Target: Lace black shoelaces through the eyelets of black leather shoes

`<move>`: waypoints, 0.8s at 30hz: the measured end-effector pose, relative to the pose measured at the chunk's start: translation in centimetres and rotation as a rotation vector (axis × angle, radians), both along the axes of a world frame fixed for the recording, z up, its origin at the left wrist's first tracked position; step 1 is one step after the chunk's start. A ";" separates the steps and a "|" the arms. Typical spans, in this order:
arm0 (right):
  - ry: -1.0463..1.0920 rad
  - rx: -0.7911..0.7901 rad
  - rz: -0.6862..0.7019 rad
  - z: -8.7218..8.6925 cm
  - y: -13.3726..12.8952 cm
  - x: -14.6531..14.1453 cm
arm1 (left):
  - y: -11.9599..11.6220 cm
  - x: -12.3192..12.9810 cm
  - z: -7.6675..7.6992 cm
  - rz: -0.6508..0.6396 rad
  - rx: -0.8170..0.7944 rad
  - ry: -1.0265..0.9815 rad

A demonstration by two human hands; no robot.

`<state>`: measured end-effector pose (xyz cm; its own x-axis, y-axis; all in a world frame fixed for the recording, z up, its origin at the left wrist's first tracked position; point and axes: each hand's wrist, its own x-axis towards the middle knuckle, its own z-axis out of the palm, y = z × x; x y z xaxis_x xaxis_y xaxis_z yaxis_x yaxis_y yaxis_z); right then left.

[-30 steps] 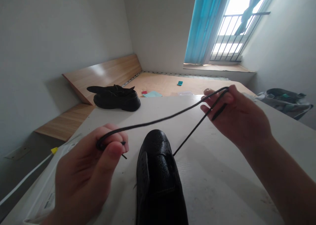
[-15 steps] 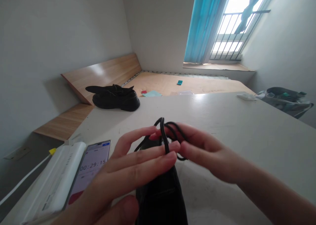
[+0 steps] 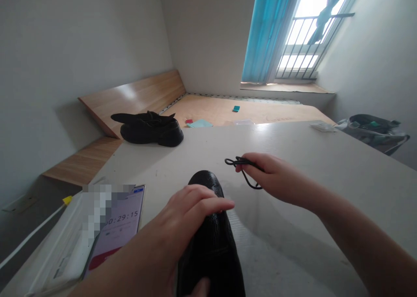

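Observation:
A black leather shoe (image 3: 216, 234) lies on the white table at the near middle, its rounded end pointing away from me. My left hand (image 3: 192, 216) is closed over the shoe from the left, fingers across its top and the thumb low near the bottom of the view. Off to the right, my right hand (image 3: 275, 175) pinches a bunched black shoelace (image 3: 246, 161) above the table, apart from the shoe. One loop of the lace sticks out leftward and another hangs below the fingers.
Another black shoe (image 3: 151, 134) stands at the table's (image 3: 293, 145) far left. A phone (image 3: 125, 227) showing a timer and a white box-like device (image 3: 70, 245) with a cable lie at near left. A small clear packet (image 3: 322, 127) sits at the far right edge.
My right hand has pulled the lace away from the shoe to the right. My left hand has let go of the lace loops and settled onto the shoe.

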<state>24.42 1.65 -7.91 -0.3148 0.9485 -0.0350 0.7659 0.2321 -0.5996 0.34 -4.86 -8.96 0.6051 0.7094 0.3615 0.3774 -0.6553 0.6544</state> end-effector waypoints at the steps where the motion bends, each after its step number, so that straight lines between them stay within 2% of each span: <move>1: -0.100 -0.021 0.040 -0.1 0.1 0.3 | 0.2 0.1 0.0 -0.014 -0.025 0.045; 5: -0.221 -0.122 0.231 -0.6 -0.3 0.4 | 0.6 0.1 0.2 0.038 -0.092 0.152; 7: -0.265 -0.034 0.222 -0.5 -0.8 0.1 | 0.8 -0.1 0.3 0.091 -0.105 0.109; 9: -0.241 0.140 0.181 0.2 -1.3 -0.2 | 0.8 -0.4 0.2 0.143 -0.118 0.055; 11: -0.070 0.248 0.218 1.3 -2.2 -0.6 | 0.8 -0.5 -0.1 0.208 -0.129 0.015; 14: 0.316 0.181 0.429 3.0 -4.3 -1.4 | 0.7 -0.3 -0.4 0.278 -0.129 -0.006; 16: 0.384 0.149 0.599 3.3 -5.6 -2.4 | 0.7 -0.2 -0.5 0.300 -0.124 0.009; 17: 0.321 0.172 0.672 3.2 -6.2 -3.0 | 0.8 -0.1 -0.5 0.313 -0.121 0.018; 19: 0.061 0.270 0.779 2.2 -6.9 -4.3 | 0.8 0.1 -0.6 0.350 -0.118 0.023; 22: -0.288 0.469 0.772 0.3 -7.2 -5.9 | 0.9 0.2 -0.5 0.398 -0.115 0.008; 24: -0.371 0.535 0.705 -0.7 -7.4 -6.7 | 0.9 0.2 -0.4 0.413 -0.115 0.006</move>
<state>17.76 -5.75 -8.58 -0.8751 0.4647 0.1356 0.4654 0.8846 -0.0279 0.56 -3.95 -9.33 0.2634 0.9281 0.2630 0.5968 -0.3710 0.7114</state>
